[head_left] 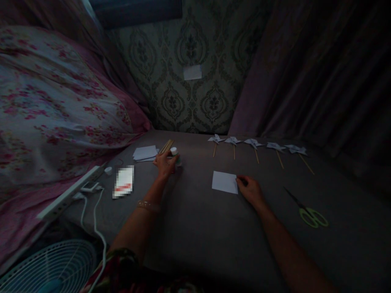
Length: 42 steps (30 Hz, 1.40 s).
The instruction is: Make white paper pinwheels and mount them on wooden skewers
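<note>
My left hand [165, 165] has its fingers closed round a small white-capped bottle [174, 151] standing on the grey-covered table. Its body is mostly hidden behind the fingers, and I cannot read a label. Just beyond this hand lie a bundle of thin wooden sticks [167, 145] and a stack of white paper sheets [145, 153]. With thumb and fingertips, my right hand [249, 188] pinches the right edge of a single white sheet of paper [225, 182], which lies flat on the table.
Several paper pinwheels on sticks [253, 143] lie in a row at the back right. Scissors [308, 214] with green handles rest at right. At left are a power strip [70, 191], a white cable [97, 219], a small white cap [108, 170], a blurred packet [124, 182] and a fan [51, 268].
</note>
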Motion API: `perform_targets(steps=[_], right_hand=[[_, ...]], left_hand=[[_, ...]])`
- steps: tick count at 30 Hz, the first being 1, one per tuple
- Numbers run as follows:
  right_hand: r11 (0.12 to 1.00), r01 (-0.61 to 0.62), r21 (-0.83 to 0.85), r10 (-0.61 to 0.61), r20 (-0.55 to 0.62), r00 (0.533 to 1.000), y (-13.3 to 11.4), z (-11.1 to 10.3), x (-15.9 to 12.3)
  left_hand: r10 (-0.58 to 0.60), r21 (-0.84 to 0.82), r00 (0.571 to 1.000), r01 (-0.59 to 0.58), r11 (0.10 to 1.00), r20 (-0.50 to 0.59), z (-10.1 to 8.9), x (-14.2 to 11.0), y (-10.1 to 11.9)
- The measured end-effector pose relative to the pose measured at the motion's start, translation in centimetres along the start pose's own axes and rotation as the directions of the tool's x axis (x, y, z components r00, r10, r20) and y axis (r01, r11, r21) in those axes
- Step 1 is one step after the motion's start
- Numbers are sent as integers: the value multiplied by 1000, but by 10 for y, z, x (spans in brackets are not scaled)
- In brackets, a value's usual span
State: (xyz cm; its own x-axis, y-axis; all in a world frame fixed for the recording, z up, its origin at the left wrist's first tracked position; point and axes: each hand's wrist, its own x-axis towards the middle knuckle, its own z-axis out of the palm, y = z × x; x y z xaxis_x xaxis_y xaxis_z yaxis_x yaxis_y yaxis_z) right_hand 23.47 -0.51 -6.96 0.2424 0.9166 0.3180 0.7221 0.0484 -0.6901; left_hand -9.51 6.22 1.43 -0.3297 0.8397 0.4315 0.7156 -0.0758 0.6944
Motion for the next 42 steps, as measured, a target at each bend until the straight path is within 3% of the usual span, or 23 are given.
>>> perform_targets(steps=[4,22,35,42], right_hand=[[999,21,-24,-20,8,1000,0,-1,0],[998,45,-52,-46,-11,999,4,1,0],[998,41,-46,-42,-16,999,3,2,-1],[991,16,-131,-14,17,1000,-2,2,-1]], left_hand=[[25,98,999,-22,995,-35,7,2,0],[29,189,999,-34,981,26,12,5,-5],[16,163,999,-23,986,48,16,-3,-4],[-21,203,998,9,979,57,15,-5,-1]])
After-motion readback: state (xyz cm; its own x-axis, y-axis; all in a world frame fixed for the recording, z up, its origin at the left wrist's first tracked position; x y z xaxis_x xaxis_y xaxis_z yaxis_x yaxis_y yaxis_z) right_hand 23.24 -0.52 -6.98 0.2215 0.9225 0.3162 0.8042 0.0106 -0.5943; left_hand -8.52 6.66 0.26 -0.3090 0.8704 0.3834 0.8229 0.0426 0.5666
